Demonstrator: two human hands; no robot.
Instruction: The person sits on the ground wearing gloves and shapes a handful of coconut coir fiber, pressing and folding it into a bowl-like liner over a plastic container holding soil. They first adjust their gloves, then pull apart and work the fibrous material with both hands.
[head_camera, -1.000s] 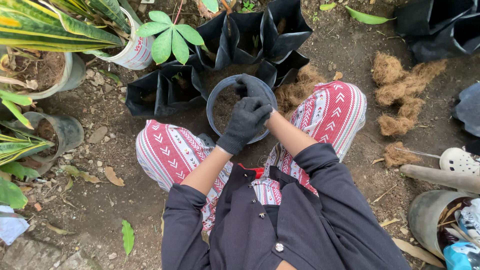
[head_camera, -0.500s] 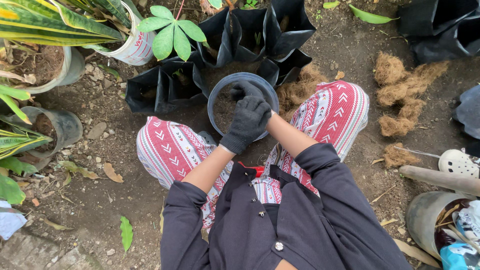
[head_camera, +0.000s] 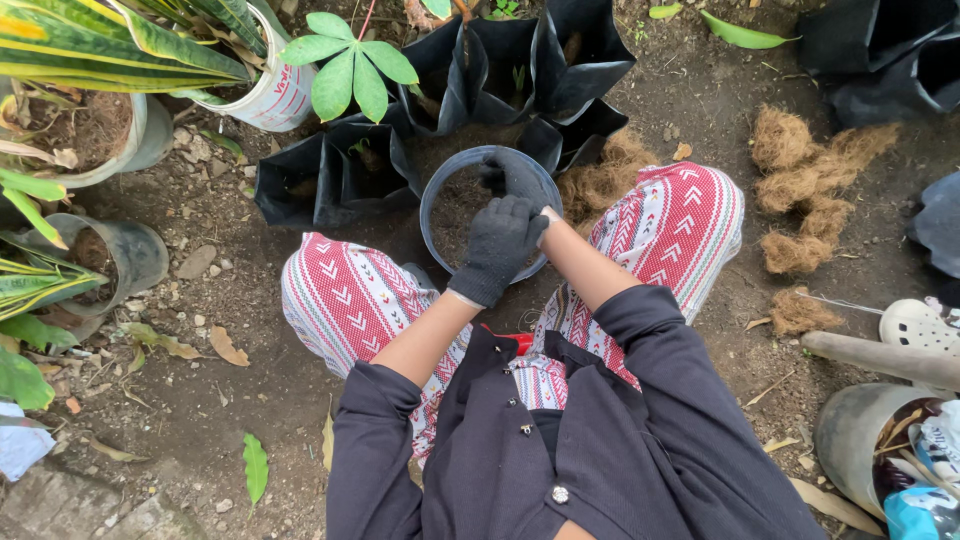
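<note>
A round grey pot (head_camera: 432, 215) with dark soil stands on the ground between my knees. My left hand (head_camera: 497, 248), in a dark knit glove, lies over the pot's near right side with its fingers curled. It holds nothing that I can see. My right hand (head_camera: 516, 176), also gloved, reaches deeper into the pot by the far rim and is partly hidden behind the left. Whether it grips the rim or presses on the soil does not show.
Black plastic grow bags (head_camera: 330, 180) crowd behind the pot. Clumps of brown coconut fibre (head_camera: 800, 170) lie at right. Potted striped-leaf plants (head_camera: 90, 60) and a tipped grey pot (head_camera: 130, 255) stand at left. A white shoe (head_camera: 915, 322) and a bucket (head_camera: 860, 435) are at right.
Both hands stay over the pot. The right hand has shifted slightly along the far rim, and the left hand has settled closer to the near right edge.
</note>
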